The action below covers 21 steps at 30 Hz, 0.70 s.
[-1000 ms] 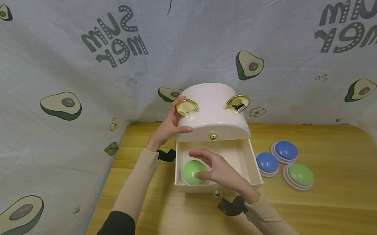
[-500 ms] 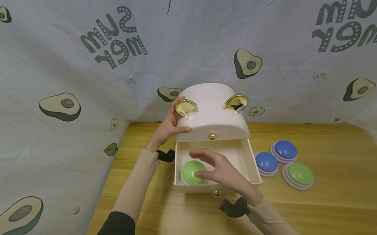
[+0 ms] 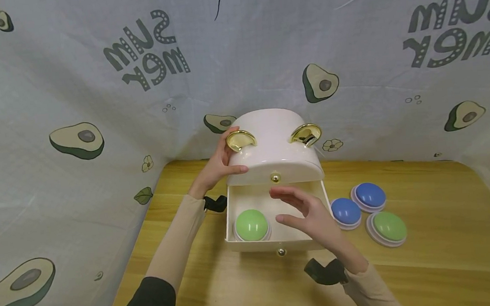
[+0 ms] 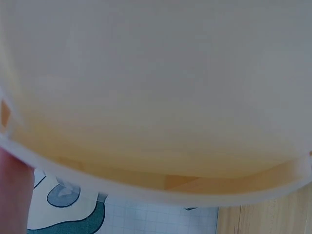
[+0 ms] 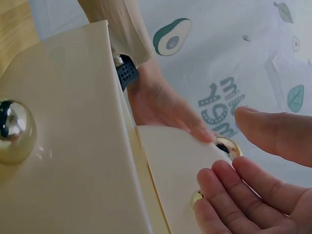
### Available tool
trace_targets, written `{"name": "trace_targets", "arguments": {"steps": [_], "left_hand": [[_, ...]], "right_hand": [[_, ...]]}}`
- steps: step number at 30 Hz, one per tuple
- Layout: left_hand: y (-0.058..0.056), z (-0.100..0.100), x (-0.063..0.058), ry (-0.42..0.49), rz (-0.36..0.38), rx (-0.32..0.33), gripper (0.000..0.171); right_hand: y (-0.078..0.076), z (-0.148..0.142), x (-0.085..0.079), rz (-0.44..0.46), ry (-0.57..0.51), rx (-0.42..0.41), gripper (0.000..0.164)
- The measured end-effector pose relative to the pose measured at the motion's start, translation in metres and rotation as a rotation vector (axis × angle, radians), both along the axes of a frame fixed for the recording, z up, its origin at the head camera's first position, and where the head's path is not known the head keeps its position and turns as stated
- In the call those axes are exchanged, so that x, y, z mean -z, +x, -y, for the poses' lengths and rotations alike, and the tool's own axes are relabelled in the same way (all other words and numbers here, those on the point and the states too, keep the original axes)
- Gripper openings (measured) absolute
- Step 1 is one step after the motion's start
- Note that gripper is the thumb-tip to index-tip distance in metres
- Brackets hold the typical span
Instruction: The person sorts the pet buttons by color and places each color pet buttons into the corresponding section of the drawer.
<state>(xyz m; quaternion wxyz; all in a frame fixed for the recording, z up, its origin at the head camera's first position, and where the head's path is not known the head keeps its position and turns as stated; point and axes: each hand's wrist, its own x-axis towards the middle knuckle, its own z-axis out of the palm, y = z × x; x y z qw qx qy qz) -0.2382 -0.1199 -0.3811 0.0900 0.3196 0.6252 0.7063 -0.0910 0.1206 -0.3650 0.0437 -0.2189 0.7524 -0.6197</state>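
A white storage box [image 3: 273, 146] with gold ears stands on the table, its lower drawer [image 3: 286, 242] pulled out. Against its left side rests my left hand [image 3: 217, 167], thumb laid over the front and fingers reaching up behind the left ear. In the drawer's front left corner sits a green domed push button [image 3: 252, 225] on a white base. My right hand [image 3: 310, 215] hovers over the drawer's right half, holding nothing, thumb and fingers apart. In the right wrist view those fingers [image 5: 231, 185] show beside the drawer front. A pale, blurred surface [image 4: 161, 87] fills most of the left wrist view.
Right of the drawer, two blue push buttons [image 3: 346, 211] and another green push button [image 3: 389, 227] stand on the wooden table [image 3: 441, 233]. Behind the box hangs an avocado-print cloth [image 3: 259, 56]. Gold knobs [image 3: 281, 252] stick out from the drawer fronts.
My right hand has moved right, away from the green push button in the drawer, which stays in place. My left hand keeps its place on the box.
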Motion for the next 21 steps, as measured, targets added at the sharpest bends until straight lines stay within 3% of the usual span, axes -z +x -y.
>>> {"name": "trace_targets", "arguments": {"steps": [21], "left_hand": [[0.002,-0.001,-0.001,0.043,0.0,0.007,0.098]], "right_hand": [[0.011,-0.06,0.0,-0.102,-0.078,0.134,0.046]]}}
